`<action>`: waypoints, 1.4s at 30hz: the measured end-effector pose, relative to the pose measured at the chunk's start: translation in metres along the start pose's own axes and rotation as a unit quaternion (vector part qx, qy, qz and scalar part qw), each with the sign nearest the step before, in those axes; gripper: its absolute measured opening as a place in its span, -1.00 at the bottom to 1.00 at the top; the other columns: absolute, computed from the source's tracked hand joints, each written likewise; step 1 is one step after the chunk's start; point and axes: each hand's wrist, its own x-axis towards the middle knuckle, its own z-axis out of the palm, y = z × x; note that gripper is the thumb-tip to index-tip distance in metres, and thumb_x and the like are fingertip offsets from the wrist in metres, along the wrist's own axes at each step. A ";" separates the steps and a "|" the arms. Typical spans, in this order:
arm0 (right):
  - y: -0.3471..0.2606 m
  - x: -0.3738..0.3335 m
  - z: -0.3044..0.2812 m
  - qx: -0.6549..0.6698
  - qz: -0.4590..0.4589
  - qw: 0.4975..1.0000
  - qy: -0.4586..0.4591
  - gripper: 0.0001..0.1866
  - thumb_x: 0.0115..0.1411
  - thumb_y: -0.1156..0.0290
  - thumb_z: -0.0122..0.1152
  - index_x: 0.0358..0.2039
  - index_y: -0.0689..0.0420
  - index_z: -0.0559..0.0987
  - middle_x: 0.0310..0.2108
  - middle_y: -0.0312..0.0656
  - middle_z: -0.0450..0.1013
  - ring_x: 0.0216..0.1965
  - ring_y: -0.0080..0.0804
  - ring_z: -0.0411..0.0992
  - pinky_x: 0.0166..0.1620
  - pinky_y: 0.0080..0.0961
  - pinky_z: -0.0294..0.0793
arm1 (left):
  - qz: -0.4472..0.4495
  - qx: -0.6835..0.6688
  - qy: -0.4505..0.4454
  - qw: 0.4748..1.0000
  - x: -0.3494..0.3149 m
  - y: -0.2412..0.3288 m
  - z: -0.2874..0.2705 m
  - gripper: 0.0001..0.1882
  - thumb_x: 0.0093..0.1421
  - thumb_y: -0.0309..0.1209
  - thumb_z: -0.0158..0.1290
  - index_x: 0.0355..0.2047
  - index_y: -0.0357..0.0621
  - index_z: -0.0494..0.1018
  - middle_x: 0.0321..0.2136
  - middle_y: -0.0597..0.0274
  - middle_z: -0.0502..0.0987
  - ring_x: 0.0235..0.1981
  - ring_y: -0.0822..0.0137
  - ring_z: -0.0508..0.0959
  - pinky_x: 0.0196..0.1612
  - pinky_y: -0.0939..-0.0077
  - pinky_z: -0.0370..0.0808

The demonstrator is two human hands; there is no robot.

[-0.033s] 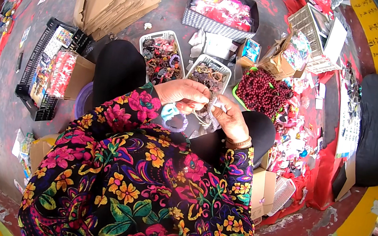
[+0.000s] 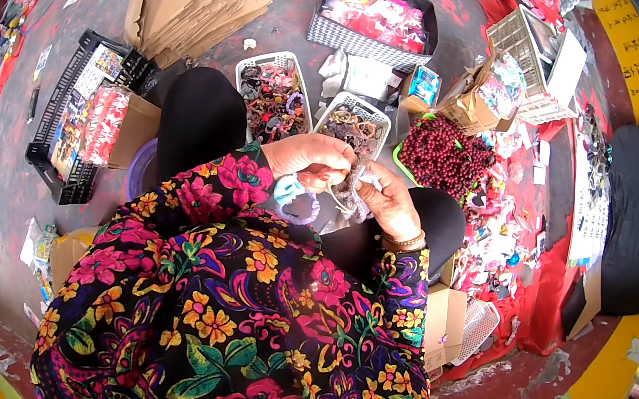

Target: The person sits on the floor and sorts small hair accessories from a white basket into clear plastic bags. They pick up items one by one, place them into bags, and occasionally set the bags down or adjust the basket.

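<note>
My left hand [image 2: 311,158] and my right hand [image 2: 389,198] meet above my lap, with fingers pinched. Between them are greyish-brown hair ties [image 2: 350,196], bunched together, with loops hanging below the right fingers. Exactly how the left fingertips grip them is hidden. Below the left hand shows a pale blue hair tie [image 2: 286,189], and a lilac ring-shaped hair tie [image 2: 301,212] hangs or lies beneath it; I cannot tell whether that hand holds them. Just beyond my hands stand a white basket of brownish hair ties [image 2: 354,126] and another of mixed hair ties [image 2: 272,100].
At the right sits a green-rimmed tray of dark red beads [image 2: 445,157], beside scattered small goods on red cloth. Farther off are a checked bin of pink packets [image 2: 375,16] and flattened cardboard [image 2: 199,9]. A black crate [image 2: 82,112] stands to the left.
The hair ties between my hands have shifted slightly, with the strand by the fingertips bending differently. Both hands stay almost in place.
</note>
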 end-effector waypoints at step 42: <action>-0.008 0.009 0.013 0.077 0.052 0.996 -0.010 -0.81 -0.04 0.42 0.06 -0.42 0.26 0.46 -0.52 -0.27 0.43 -0.48 -0.56 0.37 -0.35 -0.66 0.33 | 0.125 0.369 0.115 0.914 -0.039 -0.008 -0.009 -0.86 0.09 -0.37 0.05 -0.44 -0.20 0.48 -0.66 0.42 0.41 -0.69 0.64 0.30 -0.66 0.73 0.20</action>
